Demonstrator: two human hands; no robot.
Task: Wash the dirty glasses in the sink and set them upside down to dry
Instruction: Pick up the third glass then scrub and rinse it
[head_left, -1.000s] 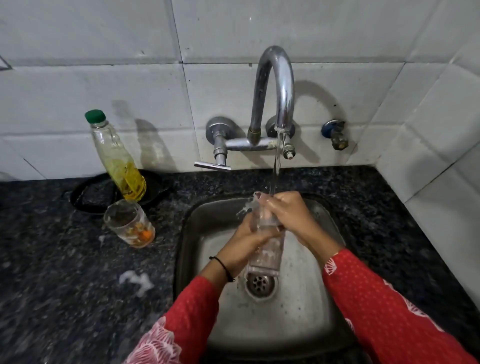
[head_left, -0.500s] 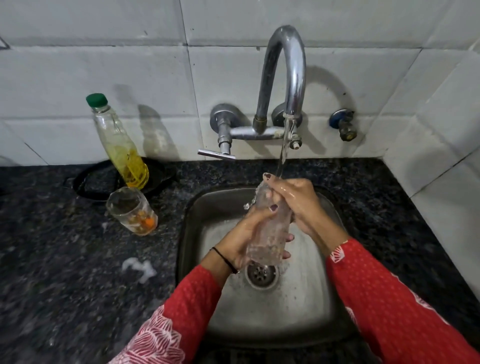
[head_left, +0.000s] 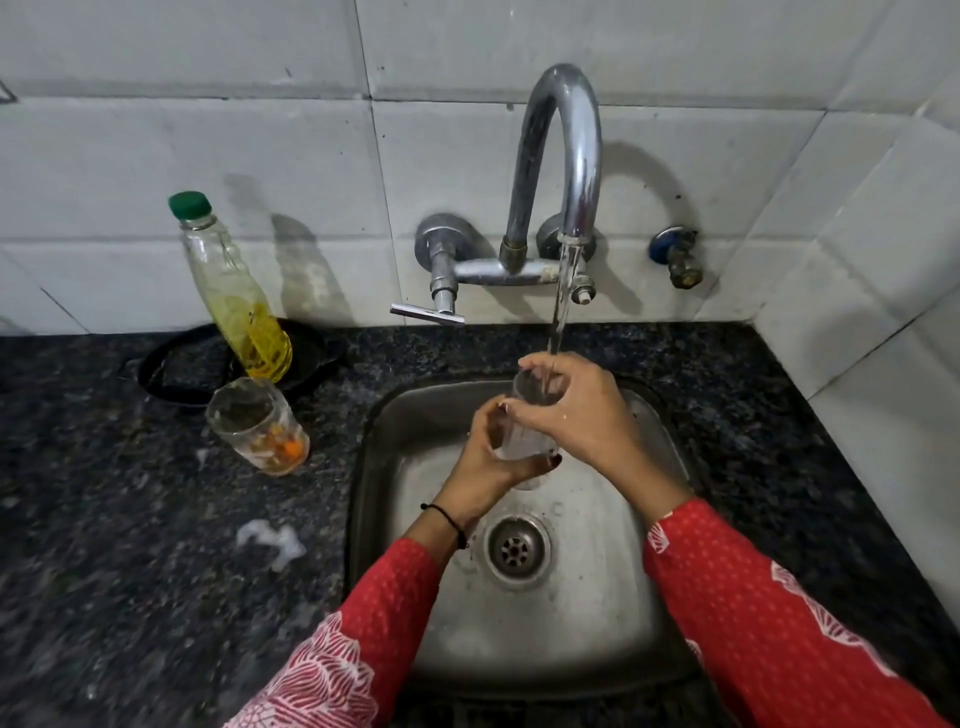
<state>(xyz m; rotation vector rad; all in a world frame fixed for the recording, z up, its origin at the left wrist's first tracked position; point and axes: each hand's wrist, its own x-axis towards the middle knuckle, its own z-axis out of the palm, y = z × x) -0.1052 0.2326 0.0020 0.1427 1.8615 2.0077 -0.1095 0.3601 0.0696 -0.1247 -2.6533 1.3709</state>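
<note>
A clear drinking glass is held mouth up over the steel sink, under the running stream from the chrome tap. Water falls straight into its mouth. My left hand grips the lower part of the glass from the left. My right hand wraps its upper part and rim from the right. A second glass, dirty with orange residue at its bottom, stands upright on the dark counter left of the sink.
A plastic bottle with yellow liquid and a green cap stands on a black pan at the back left. A blob of foam lies on the granite counter. The drain is open. Tiled walls close in behind and on the right.
The glass has been turned from tilted to upright, mouth under the stream, and has moved up towards the back of the sink. My right hand has shifted around its top.
</note>
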